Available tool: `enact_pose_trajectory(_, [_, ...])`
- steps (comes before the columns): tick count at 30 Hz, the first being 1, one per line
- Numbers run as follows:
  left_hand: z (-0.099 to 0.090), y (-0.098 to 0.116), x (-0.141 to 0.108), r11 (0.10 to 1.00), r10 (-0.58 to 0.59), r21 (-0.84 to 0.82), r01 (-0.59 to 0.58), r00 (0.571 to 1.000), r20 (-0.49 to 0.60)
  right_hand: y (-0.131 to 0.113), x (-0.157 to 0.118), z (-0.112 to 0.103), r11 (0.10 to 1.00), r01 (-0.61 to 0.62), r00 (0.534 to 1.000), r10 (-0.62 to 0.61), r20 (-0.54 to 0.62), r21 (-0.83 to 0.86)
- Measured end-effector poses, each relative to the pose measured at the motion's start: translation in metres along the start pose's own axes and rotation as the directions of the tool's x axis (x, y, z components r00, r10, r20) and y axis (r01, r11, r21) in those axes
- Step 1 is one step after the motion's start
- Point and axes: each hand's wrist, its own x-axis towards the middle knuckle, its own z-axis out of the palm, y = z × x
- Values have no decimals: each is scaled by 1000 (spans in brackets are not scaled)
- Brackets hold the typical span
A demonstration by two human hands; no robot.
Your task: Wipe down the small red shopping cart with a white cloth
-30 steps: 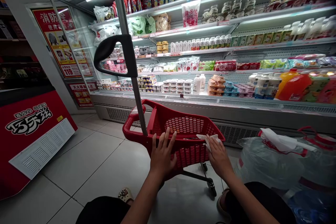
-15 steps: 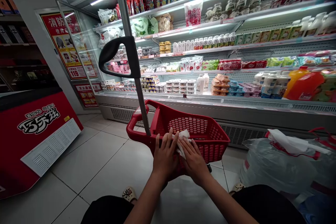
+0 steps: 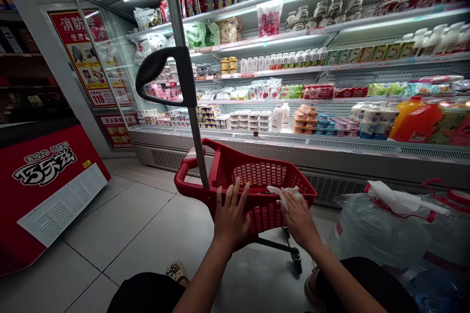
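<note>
In front of me stands a red plastic shopping cart (image 3: pixel 257 160) with a grey pole (image 3: pixel 199 146) and a black loop handle (image 3: pixel 188 78). My left hand (image 3: pixel 230 215) rests against the near side of the basket, its fingers spread and holding nothing. Farther right along the same rim, my right hand (image 3: pixel 299 219) presses a crumpled white wipe (image 3: pixel 284 195) on the basket's edge. Part of the wipe sticks out past the fingers. Beneath the basket, a black caster wheel (image 3: pixel 295 260) shows near the right end.
Behind the cart runs an open refrigerated display (image 3: pixel 235 142) stocked with dairy and drinks. Large wrapped water bottles (image 3: pixel 382 230) stand on the floor at right. A red freezer chest (image 3: pixel 62 176) is at left. A red notice board (image 3: pixel 90 58) hangs on the wall.
My right hand has slid right along the basket rim with the wipe, away from my left hand. The left hand stays at nearly the same spot on the cart.
</note>
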Motion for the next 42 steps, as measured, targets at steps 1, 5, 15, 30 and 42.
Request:
enact_pose_trajectory(1, [0, 0, 0, 1000, 1, 0, -1, 1000, 2, -23, 5, 1, 998, 50, 999, -50, 1, 30])
enact_pose_trajectory(5, [0, -3, -1, 999, 18, 34, -18, 1000, -9, -108, 24, -2, 964, 203, 979, -202, -25, 170])
enact_pose_trajectory(15, [-30, -50, -4, 999, -26, 32, 31, 990, -135, -68, 14, -26, 971, 186, 982, -187, -7, 148])
enact_pose_trajectory(30, [-34, -44, -8, 992, -37, 114, 55, 988, -152, -179, 49, -29, 863, 296, 950, -311, -31, 409])
enact_pose_trajectory(42, [-31, -34, -5, 991, -54, 112, 70, 989, -140, -171, 60, -34, 855, 273, 955, -295, -19, 442])
